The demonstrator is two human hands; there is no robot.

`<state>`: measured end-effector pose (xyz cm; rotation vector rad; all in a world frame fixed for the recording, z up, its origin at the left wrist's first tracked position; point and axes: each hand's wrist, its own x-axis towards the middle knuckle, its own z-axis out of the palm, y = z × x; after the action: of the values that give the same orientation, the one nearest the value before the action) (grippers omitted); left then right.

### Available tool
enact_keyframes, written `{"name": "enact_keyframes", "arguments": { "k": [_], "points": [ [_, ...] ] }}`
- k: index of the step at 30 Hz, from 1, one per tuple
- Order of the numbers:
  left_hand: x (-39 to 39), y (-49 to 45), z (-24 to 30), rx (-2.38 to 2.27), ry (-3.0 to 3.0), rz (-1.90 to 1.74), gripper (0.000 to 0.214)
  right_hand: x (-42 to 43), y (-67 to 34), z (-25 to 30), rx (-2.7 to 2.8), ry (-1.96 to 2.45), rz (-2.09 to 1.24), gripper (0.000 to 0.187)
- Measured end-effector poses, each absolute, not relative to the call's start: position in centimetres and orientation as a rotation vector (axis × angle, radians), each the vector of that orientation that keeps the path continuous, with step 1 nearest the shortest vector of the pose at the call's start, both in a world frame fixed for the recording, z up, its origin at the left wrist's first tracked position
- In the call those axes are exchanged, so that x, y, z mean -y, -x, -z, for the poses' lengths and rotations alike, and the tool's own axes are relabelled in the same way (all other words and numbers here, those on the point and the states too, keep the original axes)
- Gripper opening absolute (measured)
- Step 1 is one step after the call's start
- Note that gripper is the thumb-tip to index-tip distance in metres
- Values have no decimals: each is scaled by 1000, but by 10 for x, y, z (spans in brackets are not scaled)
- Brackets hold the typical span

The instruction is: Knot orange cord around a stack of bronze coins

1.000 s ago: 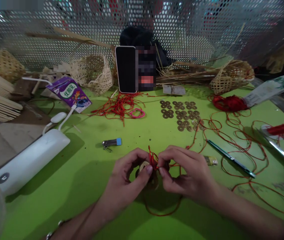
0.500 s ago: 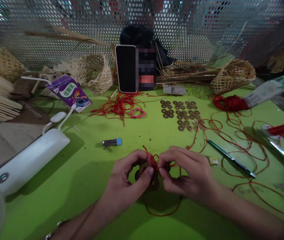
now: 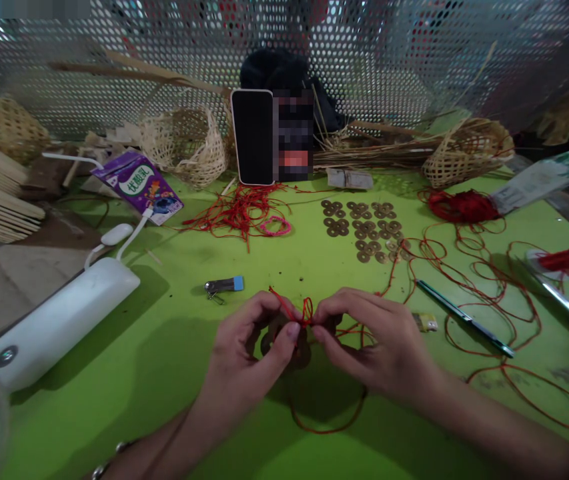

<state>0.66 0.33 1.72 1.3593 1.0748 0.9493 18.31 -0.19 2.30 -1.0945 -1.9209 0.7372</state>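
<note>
My left hand [image 3: 251,347] is closed, thumb and index finger pinching a thin red cord [image 3: 307,311] at its knot. A small loop of cord stands up there, and a loose end sticks out to the upper left. Dark round coins [image 3: 302,355] hang under the knot, partly hidden behind my left thumb. My right hand [image 3: 381,337] is also closed, its thumb and fingertips pinching the cord just right of the knot. From there the cord runs right and loops down over the green table [image 3: 164,413].
Groups of brass coins [image 3: 361,230] lie beyond my hands. A nail clipper [image 3: 224,285] is at left, a green pen-like tool [image 3: 464,318] and a lighter [image 3: 424,323] at right. Loose red cord [image 3: 524,293] spreads over the right side. A phone [image 3: 253,137] stands at the back.
Both hands have shifted slightly, the left one more to the left. The knot has moved up and left, and the cord loop now stands more clearly between them.
</note>
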Motion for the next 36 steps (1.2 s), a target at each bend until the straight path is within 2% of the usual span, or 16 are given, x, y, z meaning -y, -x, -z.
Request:
{"name": "enact_keyframes", "arguments": {
  "k": [10,36],
  "points": [
    [-3,-7,-17,-1063,-1334,-949,5,2,-181,-19,1897,1112,-701,10],
    [-1,-6,-17,-1125,-1311,-999,7,2,-182,-24,1889,1072,-889,14]
  ]
}}
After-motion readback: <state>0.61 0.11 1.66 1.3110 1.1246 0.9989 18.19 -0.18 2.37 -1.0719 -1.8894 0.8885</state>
